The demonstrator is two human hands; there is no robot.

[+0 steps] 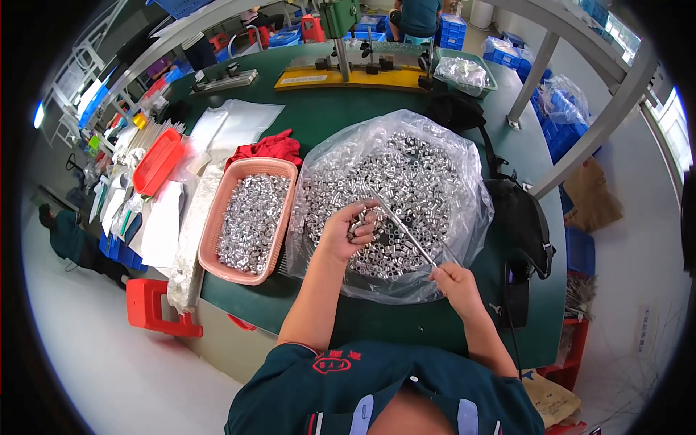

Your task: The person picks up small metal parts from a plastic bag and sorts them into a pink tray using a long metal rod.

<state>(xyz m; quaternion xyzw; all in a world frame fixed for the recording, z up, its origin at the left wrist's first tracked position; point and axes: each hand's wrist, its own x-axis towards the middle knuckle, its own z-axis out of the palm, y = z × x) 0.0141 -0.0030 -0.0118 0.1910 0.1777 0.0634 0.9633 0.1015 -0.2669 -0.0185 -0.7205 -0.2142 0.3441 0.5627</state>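
Note:
A big clear plastic bag point(475, 217) lies spread wide on the table, full of small shiny metal sleeves point(413, 174). Over its near part my left hand point(349, 230) is turned palm up, its fingers curled around a few of these sleeves. My right hand point(455, 283), at the bag's near right edge, is closed on the end of a long, slim metal rod point(412, 238). The rod slants up and left, its far tip close to my left fingers. Left of the bag, a pink plastic basket point(208, 250) holds many more such sleeves.
A red cloth point(268, 148) lies behind the basket. At the back stands a green press point(341, 18) on a yellow base point(312, 78), near a green tray point(487, 76). A black bag point(522, 221) is on the right; papers and an orange tray point(157, 161) are on the left.

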